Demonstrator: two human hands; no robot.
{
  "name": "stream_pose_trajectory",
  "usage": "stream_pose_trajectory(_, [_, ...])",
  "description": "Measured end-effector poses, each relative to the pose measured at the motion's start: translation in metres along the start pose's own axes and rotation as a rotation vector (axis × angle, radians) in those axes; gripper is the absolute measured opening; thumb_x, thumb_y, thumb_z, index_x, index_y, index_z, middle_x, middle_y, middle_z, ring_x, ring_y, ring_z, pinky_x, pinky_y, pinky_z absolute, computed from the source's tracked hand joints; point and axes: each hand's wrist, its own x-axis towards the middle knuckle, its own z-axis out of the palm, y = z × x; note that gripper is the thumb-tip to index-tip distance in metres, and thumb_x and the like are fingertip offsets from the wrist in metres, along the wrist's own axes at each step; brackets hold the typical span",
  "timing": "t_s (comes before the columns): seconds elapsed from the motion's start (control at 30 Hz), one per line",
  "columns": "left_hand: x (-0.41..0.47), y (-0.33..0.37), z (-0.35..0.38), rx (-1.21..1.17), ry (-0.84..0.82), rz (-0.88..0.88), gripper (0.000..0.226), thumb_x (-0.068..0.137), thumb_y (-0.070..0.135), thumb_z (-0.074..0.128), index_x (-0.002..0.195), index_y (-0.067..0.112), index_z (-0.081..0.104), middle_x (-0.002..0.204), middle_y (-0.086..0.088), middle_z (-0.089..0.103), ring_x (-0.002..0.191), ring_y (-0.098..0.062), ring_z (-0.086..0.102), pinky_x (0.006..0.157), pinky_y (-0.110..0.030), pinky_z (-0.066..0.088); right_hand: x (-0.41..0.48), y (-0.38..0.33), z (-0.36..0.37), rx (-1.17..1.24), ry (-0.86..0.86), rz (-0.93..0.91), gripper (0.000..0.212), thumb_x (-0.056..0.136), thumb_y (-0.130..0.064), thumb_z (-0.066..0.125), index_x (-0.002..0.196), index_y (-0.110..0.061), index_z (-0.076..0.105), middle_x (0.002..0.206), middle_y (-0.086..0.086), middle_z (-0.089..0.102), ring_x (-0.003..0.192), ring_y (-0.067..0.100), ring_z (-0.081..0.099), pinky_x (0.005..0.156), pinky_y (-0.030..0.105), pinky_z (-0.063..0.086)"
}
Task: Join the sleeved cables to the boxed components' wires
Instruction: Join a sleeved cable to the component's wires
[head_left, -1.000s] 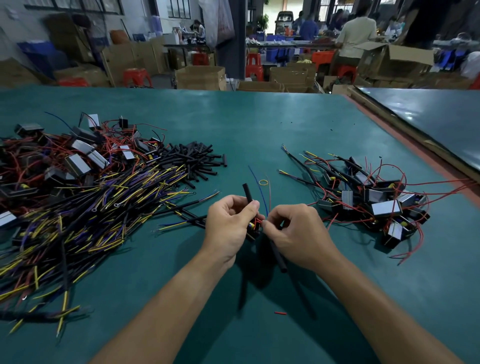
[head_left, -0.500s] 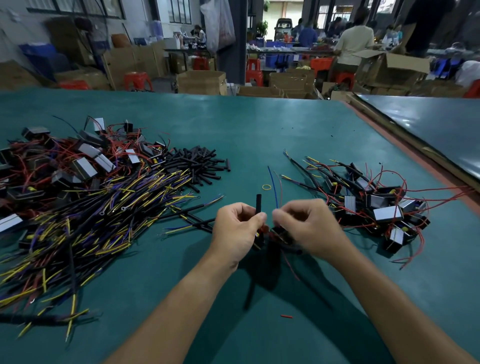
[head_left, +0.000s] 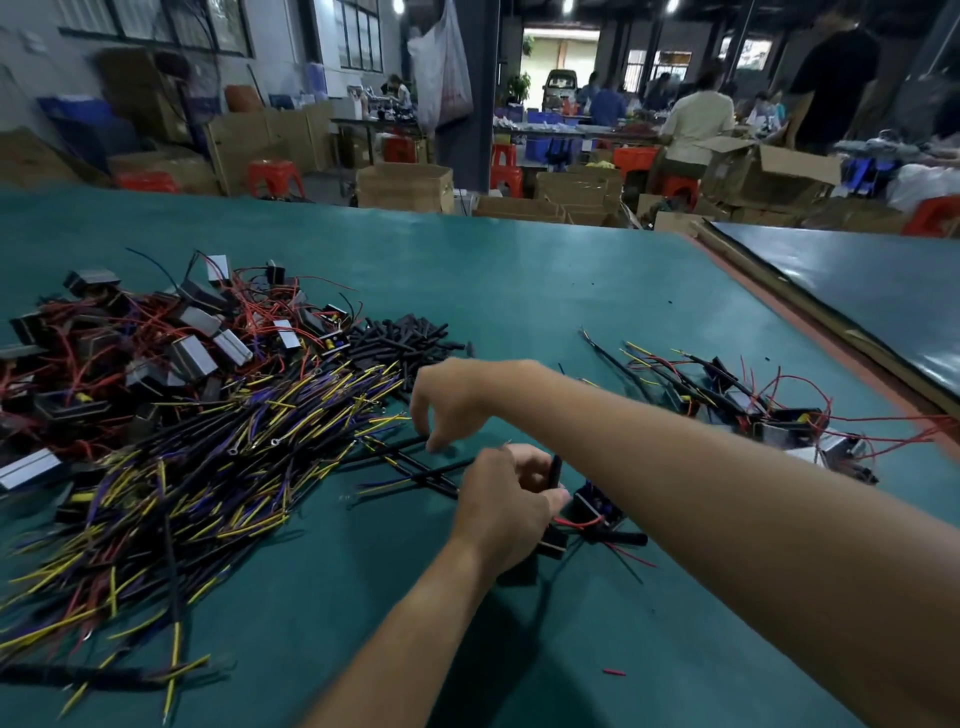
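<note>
The left hand (head_left: 511, 501) sits near the middle of the green desk (head_left: 519, 291). Its fingers are curled round a short black sleeve (head_left: 555, 469) held upright, and a boxed component (head_left: 597, 508) with red wires lies just to its right. The right hand (head_left: 457, 402) reaches across to the left, fingers loosely bent downward with their tips at a loose sleeved cable (head_left: 400, 448); blur hides whether they pinch it. The heap of sleeved cables (head_left: 208, 467) lies on the left, with boxed components (head_left: 192, 353) at the far left behind it. A smaller wired pile (head_left: 753, 410) lies to the right.
</note>
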Motion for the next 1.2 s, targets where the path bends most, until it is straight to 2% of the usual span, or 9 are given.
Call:
stream_pose_trajectory(0.1, [0.003,0.0,0.001,0.034,0.001,-0.005,0.014,0.075,0.011,0.075,0.082,0.005,0.063,0.073,-0.01,0.066,0.062,-0.015,0.054,0.062,-0.032,0.049,0.006,0.0,0.012,-0.027,0.106,-0.028,0.027,0.082,-0.034,0.077,0.104,-0.019,0.072,0.094,0.0,0.07,0.088,0.023,0.066,0.067,0.03,0.048])
stream_pose_trajectory(0.27, [0.004,0.003,0.005,0.04,-0.017,-0.055,0.024,0.078,0.007,0.071,0.094,-0.005,0.058,0.085,-0.026,0.066,0.074,-0.039,0.067,0.074,-0.048,0.055,-0.001,0.009,0.025,0.063,0.138,-0.014,0.023,0.086,-0.03,0.072,0.106,-0.018,0.071,0.102,0.003,0.071,0.092,0.024,0.064,0.07,0.027,0.044])
stream_pose_trajectory(0.33, [0.003,0.004,0.005,0.007,-0.032,-0.048,0.013,0.08,0.0,0.068,0.09,0.003,0.06,0.074,-0.015,0.066,0.065,-0.031,0.067,0.074,-0.046,0.056,-0.011,0.01,0.017,0.066,0.169,-0.02,0.017,0.087,-0.026,0.071,0.101,-0.017,0.073,0.1,0.002,0.071,0.087,0.021,0.062,0.071,0.024,0.042])
stream_pose_trajectory(0.43, [0.001,0.004,0.005,-0.049,-0.032,-0.039,0.025,0.081,-0.006,0.067,0.087,0.018,0.062,0.071,-0.004,0.069,0.057,-0.017,0.066,0.073,-0.04,0.059,-0.044,0.019,-0.002,0.145,0.327,-0.002,0.01,0.09,-0.024,0.067,0.097,-0.019,0.071,0.097,-0.001,0.07,0.082,0.016,0.057,0.074,0.026,0.044])
stream_pose_trajectory(0.6, [0.004,0.002,0.011,-0.029,0.154,0.033,0.03,0.078,-0.003,0.07,0.071,0.026,0.063,0.068,0.004,0.071,0.062,-0.017,0.069,0.068,-0.035,0.06,-0.121,0.047,-0.005,0.764,0.779,0.129,0.013,0.1,-0.015,0.05,0.088,-0.019,0.054,0.071,-0.001,0.07,0.055,0.019,0.057,0.053,0.032,0.049])
stream_pose_trajectory(0.7, [0.006,0.0,0.013,-0.047,0.215,0.054,0.027,0.079,-0.002,0.068,0.078,0.025,0.061,0.069,0.003,0.07,0.064,-0.018,0.068,0.068,-0.037,0.059,-0.141,0.047,0.019,1.171,0.892,0.155,0.017,0.104,-0.009,0.039,0.09,-0.012,0.047,0.059,0.006,0.067,0.043,0.019,0.051,0.044,0.028,0.045])
stream_pose_trajectory(0.97, [0.009,0.002,0.01,0.007,0.21,0.057,0.026,0.072,0.001,0.078,0.08,0.021,0.064,0.072,0.006,0.071,0.073,-0.018,0.069,0.075,-0.04,0.058,-0.146,0.043,0.07,1.422,0.733,0.189,0.025,0.095,0.012,0.035,0.093,-0.013,0.04,0.062,0.013,0.066,0.047,0.025,0.052,0.048,0.03,0.047])
stream_pose_trajectory(1.1, [0.009,0.003,0.002,0.086,0.218,0.136,0.015,0.068,0.014,0.081,0.077,0.02,0.071,0.063,0.009,0.066,0.058,-0.009,0.058,0.06,-0.026,0.051,-0.147,0.05,0.073,1.419,0.715,0.201,0.023,0.099,0.009,0.035,0.095,-0.013,0.04,0.066,0.009,0.068,0.05,0.019,0.059,0.05,0.027,0.051])
stream_pose_trajectory(1.2, [0.007,0.005,-0.002,0.02,0.176,0.106,0.017,0.069,0.014,0.084,0.078,0.021,0.072,0.063,0.008,0.066,0.057,-0.01,0.057,0.061,-0.029,0.051,-0.147,0.053,0.074,1.417,0.732,0.189,0.019,0.101,0.003,0.038,0.096,-0.014,0.043,0.067,0.007,0.07,0.052,0.017,0.062,0.05,0.025,0.053])
